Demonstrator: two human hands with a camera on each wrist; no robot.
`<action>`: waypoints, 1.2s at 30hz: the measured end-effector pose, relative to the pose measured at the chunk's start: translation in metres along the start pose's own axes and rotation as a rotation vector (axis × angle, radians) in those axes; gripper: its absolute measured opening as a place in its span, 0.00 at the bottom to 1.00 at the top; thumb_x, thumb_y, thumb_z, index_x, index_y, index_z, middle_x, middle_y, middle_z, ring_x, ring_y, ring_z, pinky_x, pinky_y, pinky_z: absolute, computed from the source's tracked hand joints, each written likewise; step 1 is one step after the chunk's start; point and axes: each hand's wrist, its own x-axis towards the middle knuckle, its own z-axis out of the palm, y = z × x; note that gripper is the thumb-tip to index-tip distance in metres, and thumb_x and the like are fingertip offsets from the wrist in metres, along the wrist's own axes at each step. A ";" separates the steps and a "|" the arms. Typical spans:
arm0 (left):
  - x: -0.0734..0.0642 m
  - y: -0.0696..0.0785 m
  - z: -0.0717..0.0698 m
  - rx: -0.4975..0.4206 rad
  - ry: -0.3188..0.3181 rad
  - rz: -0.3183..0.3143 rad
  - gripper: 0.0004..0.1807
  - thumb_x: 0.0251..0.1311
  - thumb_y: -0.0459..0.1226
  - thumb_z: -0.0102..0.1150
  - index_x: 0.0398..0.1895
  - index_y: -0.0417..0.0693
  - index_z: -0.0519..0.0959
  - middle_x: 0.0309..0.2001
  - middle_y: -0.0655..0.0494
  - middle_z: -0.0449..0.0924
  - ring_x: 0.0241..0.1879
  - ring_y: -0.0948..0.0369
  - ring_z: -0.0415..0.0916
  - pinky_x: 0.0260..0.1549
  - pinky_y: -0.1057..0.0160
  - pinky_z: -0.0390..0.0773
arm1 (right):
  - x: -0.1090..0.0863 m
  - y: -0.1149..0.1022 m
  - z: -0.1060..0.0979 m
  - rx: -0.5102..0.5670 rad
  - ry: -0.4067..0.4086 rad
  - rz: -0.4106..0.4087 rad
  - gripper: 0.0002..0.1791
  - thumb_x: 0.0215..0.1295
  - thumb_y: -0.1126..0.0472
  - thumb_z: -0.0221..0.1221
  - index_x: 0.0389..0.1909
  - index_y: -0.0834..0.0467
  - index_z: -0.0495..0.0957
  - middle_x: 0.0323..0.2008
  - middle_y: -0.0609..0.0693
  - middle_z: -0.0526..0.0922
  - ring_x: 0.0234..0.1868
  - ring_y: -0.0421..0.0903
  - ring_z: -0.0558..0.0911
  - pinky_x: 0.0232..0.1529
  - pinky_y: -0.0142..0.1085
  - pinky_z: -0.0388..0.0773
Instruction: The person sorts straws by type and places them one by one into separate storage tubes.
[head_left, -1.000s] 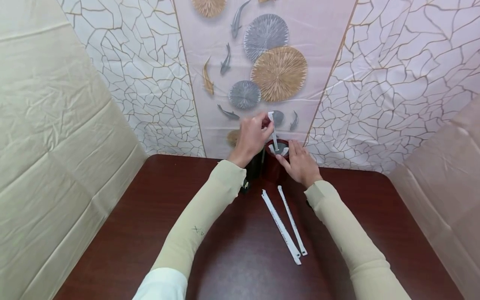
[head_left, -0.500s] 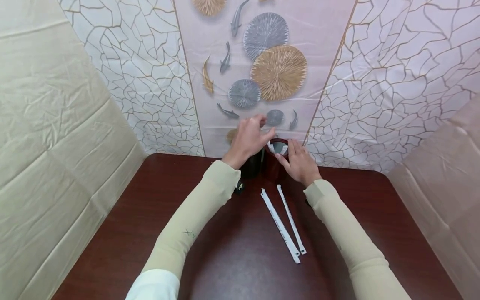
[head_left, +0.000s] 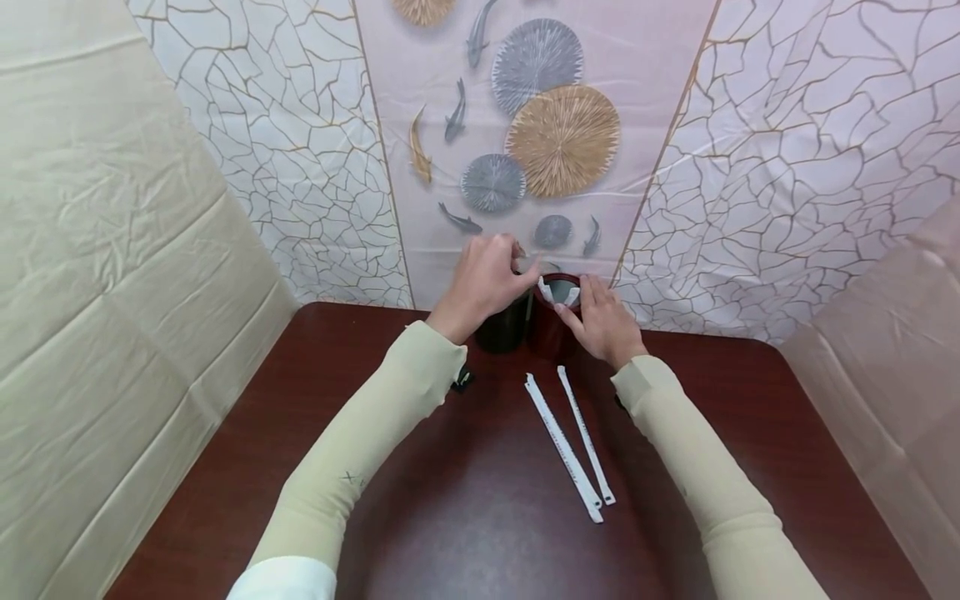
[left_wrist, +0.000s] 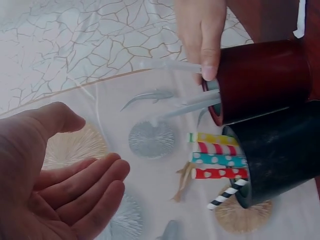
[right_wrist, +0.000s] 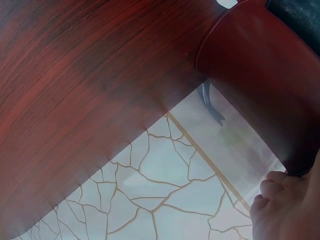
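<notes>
A dark red cup [head_left: 551, 329] stands at the back of the table, with white paper-wrapped straws [left_wrist: 195, 104] sticking out of its mouth. My right hand [head_left: 603, 325] holds this cup by its rim from the right, thumb at the front. Beside it on the left is a black cup [head_left: 501, 327]; several patterned paper straws [left_wrist: 217, 159] show in it in the left wrist view. Above the black cup is my left hand [head_left: 483, 279], fingers loosely bent and nothing in them. On the table in front lie several wrapped straws [head_left: 564, 446].
The brown table [head_left: 480, 533] ends against a patterned cloth backdrop [head_left: 315, 150]. Beige cloth walls [head_left: 112, 275] close off both sides. A small dark object [head_left: 462, 379] sits near my left sleeve, partly hidden.
My left hand has let go of a wrapped straw that it held in the red cup. It has moved left, away from that cup. My right hand stays at the rim.
</notes>
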 end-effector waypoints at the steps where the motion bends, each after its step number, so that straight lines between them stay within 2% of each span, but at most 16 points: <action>1: -0.002 -0.001 0.001 0.006 -0.004 -0.002 0.18 0.64 0.43 0.68 0.19 0.45 0.78 0.20 0.58 0.77 0.24 0.58 0.74 0.31 0.61 0.77 | 0.000 0.000 0.000 0.000 -0.001 0.002 0.50 0.83 0.32 0.38 0.83 0.70 0.47 0.82 0.71 0.52 0.83 0.70 0.55 0.81 0.63 0.56; 3: -0.007 -0.004 0.004 0.010 -0.015 -0.014 0.23 0.63 0.43 0.68 0.14 0.48 0.71 0.15 0.59 0.71 0.21 0.60 0.68 0.27 0.62 0.71 | 0.000 -0.001 0.000 0.000 -0.007 0.008 0.50 0.83 0.31 0.37 0.83 0.70 0.46 0.82 0.71 0.51 0.83 0.70 0.54 0.81 0.62 0.56; 6: -0.014 -0.010 0.012 0.036 -0.013 -0.030 0.21 0.62 0.43 0.69 0.15 0.50 0.73 0.16 0.61 0.74 0.24 0.59 0.73 0.29 0.61 0.75 | -0.001 -0.001 -0.001 0.000 -0.007 0.011 0.50 0.83 0.31 0.37 0.83 0.70 0.46 0.82 0.71 0.51 0.83 0.69 0.54 0.82 0.62 0.55; 9: -0.020 -0.015 0.023 0.059 -0.025 -0.048 0.20 0.61 0.45 0.68 0.14 0.53 0.73 0.16 0.64 0.72 0.25 0.59 0.73 0.32 0.59 0.77 | -0.001 -0.001 -0.001 -0.003 -0.002 0.005 0.50 0.83 0.32 0.36 0.83 0.71 0.46 0.82 0.71 0.52 0.83 0.68 0.54 0.82 0.61 0.54; 13: -0.031 -0.021 0.040 0.035 -0.099 -0.081 0.28 0.62 0.46 0.68 0.09 0.54 0.64 0.12 0.66 0.57 0.19 0.65 0.57 0.22 0.65 0.62 | -0.001 0.000 0.000 -0.005 0.000 0.000 0.50 0.83 0.31 0.36 0.83 0.70 0.46 0.82 0.71 0.52 0.84 0.68 0.53 0.83 0.61 0.53; 16: -0.040 -0.024 0.053 -0.008 -0.181 -0.119 0.33 0.64 0.46 0.67 0.06 0.54 0.59 0.09 0.65 0.50 0.15 0.66 0.48 0.16 0.67 0.52 | 0.000 0.001 0.001 -0.005 -0.004 0.002 0.50 0.83 0.31 0.35 0.83 0.70 0.46 0.83 0.71 0.51 0.84 0.67 0.53 0.83 0.60 0.52; 20: -0.051 -0.028 0.072 -0.047 -0.282 -0.194 0.34 0.65 0.48 0.68 0.04 0.54 0.62 0.06 0.64 0.53 0.12 0.65 0.54 0.12 0.69 0.55 | -0.001 0.001 0.003 -0.003 -0.002 -0.001 0.50 0.83 0.31 0.35 0.83 0.71 0.46 0.83 0.71 0.52 0.84 0.68 0.52 0.83 0.60 0.51; 27: -0.068 -0.032 0.102 -0.085 -0.429 -0.316 0.27 0.64 0.49 0.70 0.09 0.51 0.75 0.11 0.60 0.73 0.20 0.59 0.76 0.17 0.65 0.72 | -0.001 0.000 0.003 -0.004 -0.004 0.002 0.51 0.83 0.30 0.35 0.83 0.71 0.45 0.83 0.71 0.51 0.85 0.67 0.51 0.84 0.60 0.51; 29: -0.073 -0.033 0.111 -0.084 -0.469 -0.339 0.24 0.65 0.49 0.71 0.13 0.51 0.78 0.15 0.59 0.77 0.23 0.59 0.78 0.20 0.64 0.75 | -0.001 0.000 0.002 -0.007 -0.002 0.000 0.51 0.83 0.30 0.34 0.83 0.71 0.45 0.83 0.71 0.51 0.85 0.67 0.51 0.84 0.60 0.51; 32: -0.079 -0.033 0.120 -0.090 -0.525 -0.375 0.21 0.64 0.49 0.72 0.18 0.49 0.80 0.19 0.56 0.80 0.24 0.58 0.79 0.23 0.64 0.77 | -0.001 -0.001 0.002 -0.009 0.000 -0.002 0.51 0.83 0.31 0.35 0.83 0.71 0.46 0.83 0.71 0.51 0.84 0.67 0.52 0.84 0.60 0.51; 36: -0.085 -0.033 0.128 -0.110 -0.593 -0.423 0.20 0.65 0.47 0.72 0.20 0.47 0.81 0.19 0.54 0.82 0.25 0.58 0.80 0.24 0.64 0.76 | -0.001 0.001 0.002 -0.007 0.002 -0.002 0.51 0.83 0.31 0.35 0.83 0.71 0.45 0.83 0.71 0.51 0.85 0.67 0.51 0.84 0.60 0.51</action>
